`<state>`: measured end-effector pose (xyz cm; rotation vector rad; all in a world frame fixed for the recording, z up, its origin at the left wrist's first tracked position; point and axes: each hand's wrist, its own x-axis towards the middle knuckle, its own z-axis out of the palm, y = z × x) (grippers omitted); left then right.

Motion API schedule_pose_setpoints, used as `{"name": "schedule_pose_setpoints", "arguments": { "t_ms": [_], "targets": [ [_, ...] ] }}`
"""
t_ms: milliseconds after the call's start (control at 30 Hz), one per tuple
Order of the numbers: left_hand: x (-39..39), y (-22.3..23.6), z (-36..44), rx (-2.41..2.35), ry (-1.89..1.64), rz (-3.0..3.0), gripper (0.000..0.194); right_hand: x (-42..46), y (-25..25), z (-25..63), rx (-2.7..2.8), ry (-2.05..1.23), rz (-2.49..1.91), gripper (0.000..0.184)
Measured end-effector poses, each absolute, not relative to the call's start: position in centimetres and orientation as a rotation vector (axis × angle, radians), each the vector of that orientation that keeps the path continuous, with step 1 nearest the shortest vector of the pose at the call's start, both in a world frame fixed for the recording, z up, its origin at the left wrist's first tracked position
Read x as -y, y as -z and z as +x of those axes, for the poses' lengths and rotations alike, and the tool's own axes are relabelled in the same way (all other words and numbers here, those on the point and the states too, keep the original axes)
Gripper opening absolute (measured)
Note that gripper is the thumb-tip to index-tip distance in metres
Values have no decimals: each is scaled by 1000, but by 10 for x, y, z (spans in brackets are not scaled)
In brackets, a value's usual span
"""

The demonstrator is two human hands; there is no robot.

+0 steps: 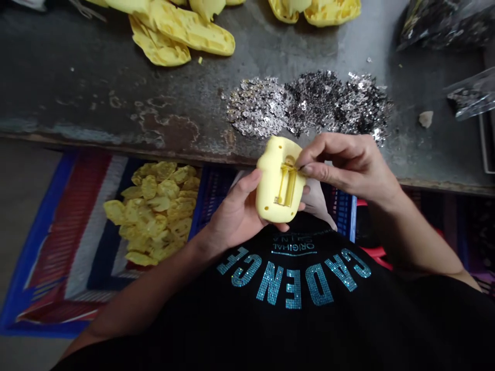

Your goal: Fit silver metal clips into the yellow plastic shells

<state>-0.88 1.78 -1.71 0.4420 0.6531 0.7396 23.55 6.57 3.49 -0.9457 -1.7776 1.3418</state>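
My left hand is wrapped round a pale yellow plastic housing, thumb on its left edge and fingertips showing at its right and lower side. The housing has a slotted battery compartment facing me, with a bit of metal at its lower end. My right hand pinches thumb and forefinger at the compartment's upper right corner. A small dark piece shows between those fingertips, too little of it to name. Just beyond, on the bench, lie heaps of small metal contact plates, silvery at left and darker toward the right.
Yellow moulded shells lie at the back of the metal bench. Plastic bags of dark metal parts are at the right. Below the bench edge, a blue-rimmed crate at left holds many yellow pieces; another blue basket stands by my lap.
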Motion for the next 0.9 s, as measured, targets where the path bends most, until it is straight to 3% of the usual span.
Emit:
{"name": "schedule_pose_setpoints", "arguments": {
  "t_ms": [300,533,700,900],
  "targets": [
    [-11,10,-4,-613,-682,442,89,-72,-56,237,2048,-1079,-924,5],
    [-8,2,1,-623,-663,400,87,-80,-57,236,2009,-1153,-924,27],
    [-9,4,0,-598,-630,403,93,-78,-60,236,2090,-1039,-934,23],
    [-8,2,4,-626,-651,379,86,-78,-54,238,2243,-867,-855,16]
  ]
}}
